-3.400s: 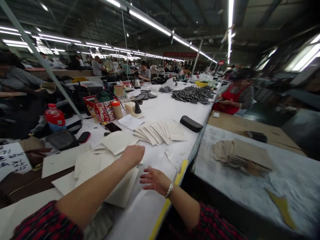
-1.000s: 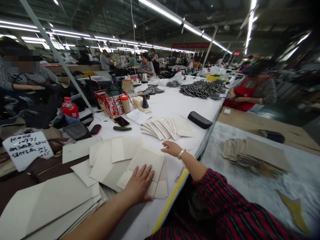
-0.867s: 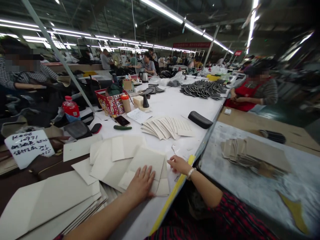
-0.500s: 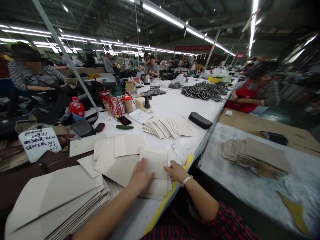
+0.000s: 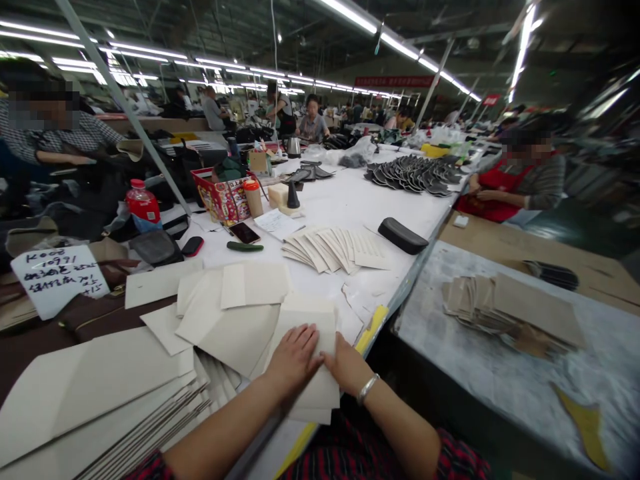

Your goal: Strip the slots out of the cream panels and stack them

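Note:
My left hand (image 5: 294, 355) lies on top of a small pile of cream card sheets (image 5: 313, 312), fingers stretched across the uppermost one. At the pile's right edge, my right hand (image 5: 349, 365) grips the sheets, thumb on top and its other fingers partly hidden. The two thumbs almost meet. The near end of the pile reaches the table's front edge. Left of the hands, larger cream card pieces (image 5: 235, 333) overlap loosely. A thick stack of big curved card pieces (image 5: 100, 380) fills the lower left.
Beyond the hands lie fanned card strips (image 5: 335, 250), a black case (image 5: 403, 235), a phone (image 5: 244, 232) and a green knife-like handle (image 5: 245, 247). A red patterned box (image 5: 223, 197) stands behind. To the right, a lower table (image 5: 500, 380) bears brownish card pieces (image 5: 530, 310). Co-workers sit at both sides.
My right hand has closed in from beside the sheets and now grips their right edge. The sheets sit nearer the table's front edge. The view has shifted slightly right.

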The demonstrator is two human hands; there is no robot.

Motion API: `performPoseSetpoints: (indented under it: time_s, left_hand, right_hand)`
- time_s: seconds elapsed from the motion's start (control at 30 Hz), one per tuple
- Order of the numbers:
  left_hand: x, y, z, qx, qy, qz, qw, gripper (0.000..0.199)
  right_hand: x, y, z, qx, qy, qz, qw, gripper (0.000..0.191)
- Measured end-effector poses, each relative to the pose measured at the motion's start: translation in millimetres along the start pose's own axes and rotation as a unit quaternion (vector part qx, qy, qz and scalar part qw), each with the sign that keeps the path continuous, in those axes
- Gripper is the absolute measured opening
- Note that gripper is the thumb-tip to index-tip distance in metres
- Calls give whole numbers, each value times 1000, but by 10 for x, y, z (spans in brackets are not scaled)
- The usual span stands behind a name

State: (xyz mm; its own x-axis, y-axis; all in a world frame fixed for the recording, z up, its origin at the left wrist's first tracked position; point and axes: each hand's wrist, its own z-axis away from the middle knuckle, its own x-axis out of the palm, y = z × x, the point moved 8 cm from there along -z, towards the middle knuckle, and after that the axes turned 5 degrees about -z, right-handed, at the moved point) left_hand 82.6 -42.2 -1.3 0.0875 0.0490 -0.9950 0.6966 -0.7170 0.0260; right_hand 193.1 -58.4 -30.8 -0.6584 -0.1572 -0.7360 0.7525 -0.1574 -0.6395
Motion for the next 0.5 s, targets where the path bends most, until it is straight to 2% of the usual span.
performPoseSetpoints:
  time_s: [0.1,0.23,0.4,0.5]
  left_hand:
    - [64,-9,-45,1,-28,-3,1000,40]
    - [8,-10,-141,16,-54,-3,998,36]
    - [97,-30,-335,25,-92,7,995,64]
    - [155,1,-394,63,-118,3,991,69]
  right_hand:
    - [-134,22,-92,-32,-38,38,998,31]
    - [-448,-30,-397,-110,17,17,994,29]
    - [-353,-51,-743,-117,-39,-1,992,25]
    - [-280,-15,-866,-94,-89,-2,992,23]
